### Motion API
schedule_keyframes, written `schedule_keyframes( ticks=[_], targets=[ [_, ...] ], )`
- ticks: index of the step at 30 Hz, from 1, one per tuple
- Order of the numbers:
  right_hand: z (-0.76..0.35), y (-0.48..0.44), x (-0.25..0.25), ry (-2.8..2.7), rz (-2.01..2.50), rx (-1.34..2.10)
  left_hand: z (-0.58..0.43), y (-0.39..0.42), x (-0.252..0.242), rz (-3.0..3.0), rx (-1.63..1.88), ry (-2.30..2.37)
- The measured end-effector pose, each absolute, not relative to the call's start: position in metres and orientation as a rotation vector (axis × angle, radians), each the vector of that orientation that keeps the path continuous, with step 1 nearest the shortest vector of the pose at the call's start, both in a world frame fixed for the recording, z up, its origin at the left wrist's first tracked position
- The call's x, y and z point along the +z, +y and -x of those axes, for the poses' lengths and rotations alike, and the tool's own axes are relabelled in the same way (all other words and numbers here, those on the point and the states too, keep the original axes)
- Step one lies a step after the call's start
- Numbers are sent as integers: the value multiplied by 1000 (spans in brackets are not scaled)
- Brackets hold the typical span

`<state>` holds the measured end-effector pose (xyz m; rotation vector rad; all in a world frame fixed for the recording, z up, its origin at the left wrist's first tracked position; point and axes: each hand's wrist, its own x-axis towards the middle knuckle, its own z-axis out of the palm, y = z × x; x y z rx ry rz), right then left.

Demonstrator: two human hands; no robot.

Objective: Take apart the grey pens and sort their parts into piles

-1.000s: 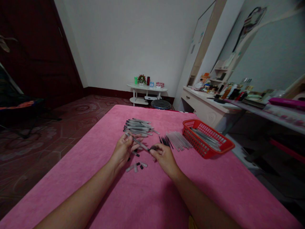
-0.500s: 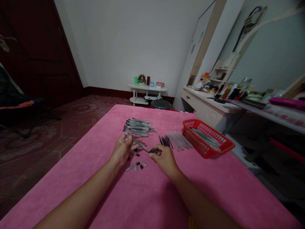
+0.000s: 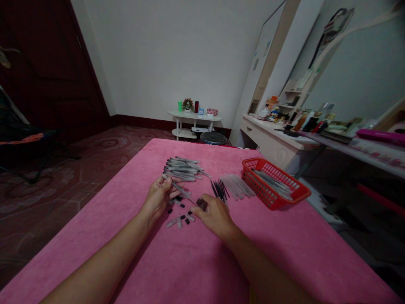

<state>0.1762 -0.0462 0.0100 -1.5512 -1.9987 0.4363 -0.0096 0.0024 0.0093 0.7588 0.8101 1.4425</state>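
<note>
My left hand (image 3: 159, 193) is closed around the grey barrel of a pen (image 3: 181, 188), which slants down to the right. From its lower end a thin rod, apparently a pen refill (image 3: 194, 202), runs to my right hand (image 3: 212, 212), whose thumb and fingers pinch it. Below the hands lie small pen caps (image 3: 179, 222) and short black plugs (image 3: 187, 221). Beyond the left hand is a pile of grey pens (image 3: 182, 168). To the right of it, black thin refills (image 3: 219, 190) lie beside a row of clear barrels (image 3: 236, 186).
A red plastic basket (image 3: 284, 202) holding more slim pen parts (image 3: 274, 184) stands at the right on the pink cloth (image 3: 190, 261). Farther off are a small white table (image 3: 194, 115), a round dark stool (image 3: 213, 138) and a dresser (image 3: 272, 137) crowded with bottles.
My right hand has moved slightly down, and a thin rod now shows between the barrel's end and its fingers. The left hand keeps its hold on the pen.
</note>
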Motion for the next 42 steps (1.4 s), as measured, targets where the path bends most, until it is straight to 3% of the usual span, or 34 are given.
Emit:
schedule_keyframes(
  ticks=[5,12,18,21,25,28,32,35,42],
  targets=[
    [-187,-42,18,-2163,1417,374,5,-1,10,-858,1387,777],
    [-226,-29,38,-2245,1785,176,32,19,9,-771,1694,861],
    [-236,-25,49,-2082,1998,84,21,12,12,-735,1566,788],
    [-221,-29,45,-2000,1801,160,3,1,15,-754,1494,771],
    [-193,-39,36,-1984,1355,536,-16,-13,15,-796,1412,717],
    [-187,-40,31,-1991,1291,557,-19,-17,14,-848,1361,728],
    [-213,-28,37,-1930,1549,379,-6,-7,13,-1042,1378,873],
    [-245,-17,48,-1850,1876,23,11,7,10,-1317,1434,1003],
    [-278,-11,55,-1694,2432,-367,32,19,-4,-2021,1041,1312]
  ],
)
